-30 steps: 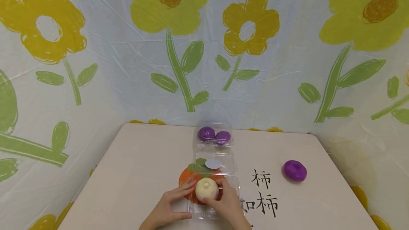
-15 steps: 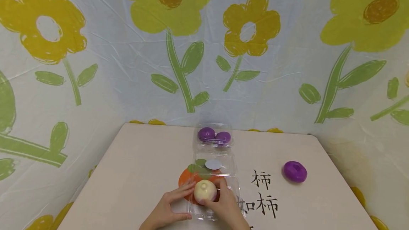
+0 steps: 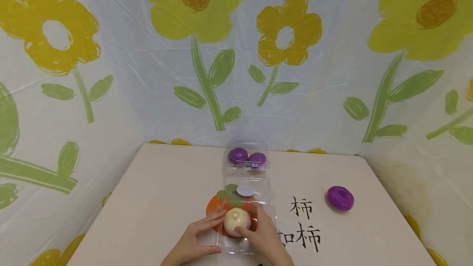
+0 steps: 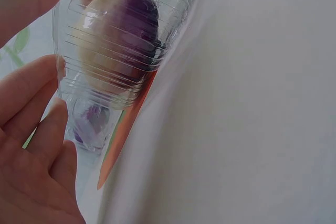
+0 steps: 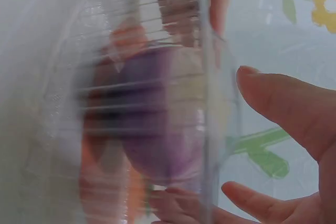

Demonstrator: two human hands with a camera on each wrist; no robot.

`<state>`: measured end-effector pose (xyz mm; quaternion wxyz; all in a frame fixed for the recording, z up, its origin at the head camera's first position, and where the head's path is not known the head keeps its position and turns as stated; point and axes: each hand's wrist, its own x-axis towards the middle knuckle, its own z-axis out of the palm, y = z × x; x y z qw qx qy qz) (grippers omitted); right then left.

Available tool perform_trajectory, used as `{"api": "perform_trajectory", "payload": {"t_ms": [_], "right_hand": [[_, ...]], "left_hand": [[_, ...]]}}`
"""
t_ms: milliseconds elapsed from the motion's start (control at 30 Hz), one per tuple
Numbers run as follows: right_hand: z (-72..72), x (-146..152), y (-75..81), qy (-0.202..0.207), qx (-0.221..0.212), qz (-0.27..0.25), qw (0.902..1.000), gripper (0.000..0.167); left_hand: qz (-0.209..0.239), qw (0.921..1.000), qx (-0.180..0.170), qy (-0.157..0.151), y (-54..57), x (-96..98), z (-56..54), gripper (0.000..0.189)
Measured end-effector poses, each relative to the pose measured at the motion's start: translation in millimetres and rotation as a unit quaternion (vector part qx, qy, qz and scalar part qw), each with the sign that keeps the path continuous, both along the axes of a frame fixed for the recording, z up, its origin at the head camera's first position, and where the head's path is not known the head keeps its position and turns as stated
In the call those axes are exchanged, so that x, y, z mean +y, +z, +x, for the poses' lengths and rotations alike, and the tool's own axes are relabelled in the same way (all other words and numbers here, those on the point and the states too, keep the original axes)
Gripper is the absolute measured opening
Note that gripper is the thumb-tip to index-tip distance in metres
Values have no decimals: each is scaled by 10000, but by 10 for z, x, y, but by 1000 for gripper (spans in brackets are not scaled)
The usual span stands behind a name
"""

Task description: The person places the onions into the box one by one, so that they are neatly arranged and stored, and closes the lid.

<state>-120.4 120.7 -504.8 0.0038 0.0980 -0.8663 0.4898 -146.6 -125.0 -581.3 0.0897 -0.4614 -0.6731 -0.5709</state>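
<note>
A round cream-and-purple vegetable point(image 3: 237, 222), turnip-like, sits in the front part of a clear plastic clamshell box point(image 3: 236, 252), knob upward. My right hand point(image 3: 264, 231) is at its right, thumb near its lower edge and fingers spread apart from it. In the right wrist view the thumb point(image 5: 278, 100) stands clear of the vegetable. My left hand point(image 3: 196, 235) lies along the box's left side with straight fingers; in the left wrist view these fingers point(image 4: 37, 93) touch the box wall. The box's lid point(image 3: 265, 184) lies folded back behind.
Behind the lid, a second clear box point(image 3: 246, 147) holds two purple vegetables point(image 3: 238, 156). One loose purple vegetable point(image 3: 340, 198) lies on the table point(image 3: 159, 192) at right. An orange persimmon picture point(image 3: 212, 208) and black characters point(image 3: 308, 235) mark the tabletop. A flowered cloth point(image 3: 318, 93) surrounds it.
The cream-and-purple vegetable has shifted slightly left in the box. My right hand's fingers have spread away from it. My left hand stays in place.
</note>
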Motion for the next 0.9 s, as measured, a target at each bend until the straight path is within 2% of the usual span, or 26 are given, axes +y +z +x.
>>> {"api": "perform_trajectory", "payload": {"t_ms": [233,433,533,700,900], "right_hand": [[22,78,147,-14,15,-625,9980,66],[53,169,269,-456,189,-1269,9907,51],[40,236,303,-640,362,-1697,9827,44],[-8,395,312,-637,799,-2365,9663,39],[-92,653,265,-545,1528,-2725,9484,34]], "left_hand": [[-48,9999,-77,51,11,9,2,75],[16,10000,-52,-20,4,13,5,77],[0,10000,-94,-24,11,11,10,77],[-15,9999,-108,-37,5,9,6,77],[2,10000,-48,-61,-14,10,-9,78]]}}
